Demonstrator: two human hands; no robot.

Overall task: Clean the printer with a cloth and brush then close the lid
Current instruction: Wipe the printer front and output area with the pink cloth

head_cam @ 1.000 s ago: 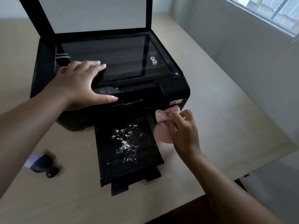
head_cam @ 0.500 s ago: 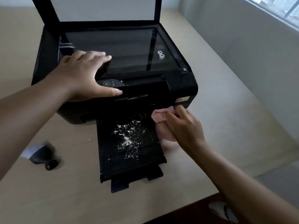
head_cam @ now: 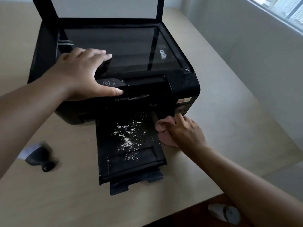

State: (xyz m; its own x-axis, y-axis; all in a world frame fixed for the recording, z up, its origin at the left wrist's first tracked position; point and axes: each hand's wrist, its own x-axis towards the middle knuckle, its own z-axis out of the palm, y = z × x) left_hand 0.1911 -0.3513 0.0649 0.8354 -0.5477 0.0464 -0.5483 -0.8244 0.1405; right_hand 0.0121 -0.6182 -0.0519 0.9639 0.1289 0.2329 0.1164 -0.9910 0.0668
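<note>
Head view: left hand (head_cam: pixel 82 76) is lying flat, fingers spread, bracing the printer (head_cam: pixel 182 86); right hand (head_cam: pixel 185 130) is pinching the pink cloth (head_cam: pixel 161 126) at the tray's (head_cam: pixel 114 167) 3 o'clock edge. Lid (head_cam: pixel 105 7) is standing open, brush (head_cam: pixel 39 158) is lying at 9 o'clock. Risk: cloth sweeping the white powder (head_cam: pixel 127 135) into the paper slot

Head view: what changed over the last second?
The right hand, gripping the pink cloth, moved in from just off the printer's front right corner and now presses the cloth against the tray's right edge at the output slot. Unchanged: left hand flat on the printer top, lid up, white powder on the tray, brush on the table.
</note>
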